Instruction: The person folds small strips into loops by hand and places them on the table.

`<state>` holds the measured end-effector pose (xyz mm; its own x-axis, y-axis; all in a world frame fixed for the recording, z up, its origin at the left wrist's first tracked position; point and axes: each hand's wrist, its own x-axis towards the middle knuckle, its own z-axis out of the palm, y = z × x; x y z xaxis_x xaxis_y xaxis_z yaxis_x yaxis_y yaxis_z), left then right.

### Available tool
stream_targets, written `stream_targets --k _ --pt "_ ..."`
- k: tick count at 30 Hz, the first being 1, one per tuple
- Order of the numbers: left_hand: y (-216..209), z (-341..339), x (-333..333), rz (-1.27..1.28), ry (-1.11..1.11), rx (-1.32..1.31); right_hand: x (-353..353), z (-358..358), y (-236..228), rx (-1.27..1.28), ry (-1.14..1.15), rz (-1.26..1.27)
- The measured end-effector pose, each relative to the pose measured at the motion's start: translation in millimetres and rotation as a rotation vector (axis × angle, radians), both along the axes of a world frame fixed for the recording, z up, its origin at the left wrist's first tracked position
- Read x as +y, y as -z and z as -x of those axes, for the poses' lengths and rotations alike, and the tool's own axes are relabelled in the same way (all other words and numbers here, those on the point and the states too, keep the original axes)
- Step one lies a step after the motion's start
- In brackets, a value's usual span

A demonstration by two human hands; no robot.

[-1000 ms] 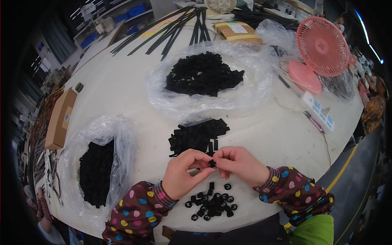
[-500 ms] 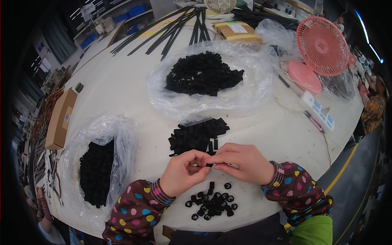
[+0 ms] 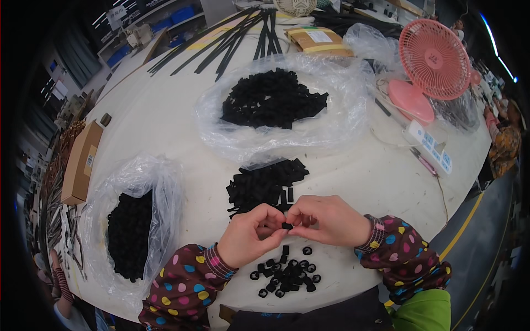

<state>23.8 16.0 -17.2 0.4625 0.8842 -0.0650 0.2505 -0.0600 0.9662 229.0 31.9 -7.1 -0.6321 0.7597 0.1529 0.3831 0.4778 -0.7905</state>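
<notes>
A small black piece [image 3: 287, 225] is pinched between the fingertips of both my hands; whether it is a folded strip or a ring I cannot tell. My left hand [image 3: 251, 229] grips it from the left, thumb and fingers together. From the other side my right hand [image 3: 327, 220] pinches it. Just below, near the table's front edge, lies a loose heap of small black rings [image 3: 284, 276], some standing on edge. Beyond my fingers a pile of short flat black strips [image 3: 262, 182] rests on the table, partly covered by my hands.
Clear plastic bags hold more black pieces: one bag [image 3: 210, 124] farther back, another [image 3: 171, 193] at the left. Long black strips [image 3: 237, 41] lie at the far side. A pink fan [image 3: 436, 58] and a white power strip [image 3: 430, 146] stand right; a cardboard box [image 3: 81, 163] lies left.
The black piece shows more plainly between my fingertips now. My right fingers have shifted a little around it; the piles look the same.
</notes>
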Motion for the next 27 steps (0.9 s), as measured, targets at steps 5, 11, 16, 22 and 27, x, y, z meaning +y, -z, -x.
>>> stream_targets --k 5,11,16,22,27 --pt "2 1 -1 -0.228 0.002 0.068 0 -1 1 0.081 0.003 0.088" --pt "0 -2 -3 -0.297 -0.074 0.092 0 0 -1 0.128 0.029 0.122" --pt "0 -4 -5 -0.259 -0.086 0.053 -3 1 -1 0.100 0.051 0.084" --pt "1 -2 -4 -0.486 0.016 0.237 -8 9 3 0.152 0.111 0.002" --pt "8 -4 -8 -0.135 -0.044 -0.063 -11 12 2 0.194 0.162 0.007"
